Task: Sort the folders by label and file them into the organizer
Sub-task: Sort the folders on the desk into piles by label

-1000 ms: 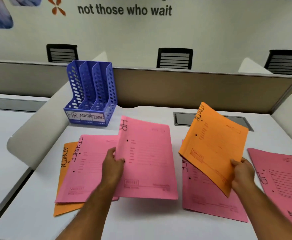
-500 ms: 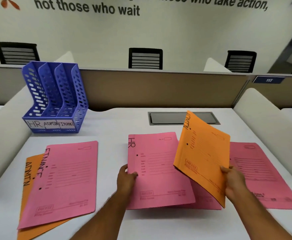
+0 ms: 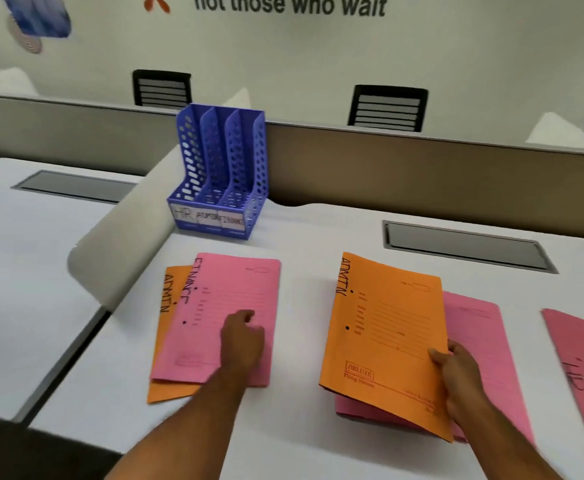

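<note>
Gripped at its right edge by the right hand [image 3: 458, 375], an orange ADMIN folder [image 3: 384, 337] was held over a pink folder [image 3: 474, 327], its long axis away from the person, label edge leftward. The left hand [image 3: 243, 337], fingers loosely curled, was rested on the FINANCE folder [image 3: 228, 306], under which a second ADMIN folder [image 3: 167, 306] was lying. Sorting seemed to be in hand; next, the held folder should probably be joined with its match before the organizer [image 3: 219, 174] is filled.

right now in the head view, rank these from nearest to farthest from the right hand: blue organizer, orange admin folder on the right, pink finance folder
1. Orange ADMIN folder on the right: gripped at its right edge by the right hand.
2. Pink FINANCE folder: to the left, under the left hand.
3. Blue organizer: far left, at the back of the desk.
</note>
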Demonstrator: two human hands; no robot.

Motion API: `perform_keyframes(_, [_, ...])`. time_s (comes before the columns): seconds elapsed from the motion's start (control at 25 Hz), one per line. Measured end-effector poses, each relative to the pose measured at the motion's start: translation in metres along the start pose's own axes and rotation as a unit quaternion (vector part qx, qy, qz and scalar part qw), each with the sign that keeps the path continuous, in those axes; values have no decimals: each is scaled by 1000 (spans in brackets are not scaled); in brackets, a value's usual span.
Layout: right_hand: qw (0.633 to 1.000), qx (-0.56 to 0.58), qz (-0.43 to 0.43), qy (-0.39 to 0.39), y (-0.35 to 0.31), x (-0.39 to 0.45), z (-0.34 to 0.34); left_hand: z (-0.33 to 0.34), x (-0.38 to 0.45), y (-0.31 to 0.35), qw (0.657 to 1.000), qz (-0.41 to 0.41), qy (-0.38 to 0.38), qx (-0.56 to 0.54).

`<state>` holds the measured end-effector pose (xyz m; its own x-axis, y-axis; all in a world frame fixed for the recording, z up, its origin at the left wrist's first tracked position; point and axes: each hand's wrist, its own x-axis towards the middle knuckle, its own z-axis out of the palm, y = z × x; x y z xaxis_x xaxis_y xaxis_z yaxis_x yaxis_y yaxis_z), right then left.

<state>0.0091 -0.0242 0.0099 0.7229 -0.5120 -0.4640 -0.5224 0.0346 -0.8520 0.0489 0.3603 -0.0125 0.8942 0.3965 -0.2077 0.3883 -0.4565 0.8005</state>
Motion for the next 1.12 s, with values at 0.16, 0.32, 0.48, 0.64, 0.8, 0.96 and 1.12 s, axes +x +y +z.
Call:
perform_keyframes(0.16, [999, -34, -30, -24, 8, -10, 47, -84, 27, -26, 974, -40, 134, 181])
perform_keyframes(0.32, [997, -64, -30, -14, 23, -18, 62, -114, 42, -50, 961, -81, 36, 261])
perform_keyframes(0.48, [998, -52, -22, 12, 33, -29, 60, -116, 56, -52, 968, -74, 13, 240])
perform_keyframes(0.64, [999, -18, -11, 31, 31, -32, 45, -113, 71, -31, 999, -29, -12, 38])
perform_keyframes(0.8, [997, 50, 43, 46, 31, -29, 20, -90, 56, 4, 988, 3, -38, -152])
perform_keyframes(0.96, [992, 90, 71, 46, 24, -24, -7, -37, 32, 17, 970, -46, -103, -213])
perform_keyframes(1.12, [993, 88, 58, 46, 9, -19, -35, 24, -2, 9, 975, -49, -150, -155])
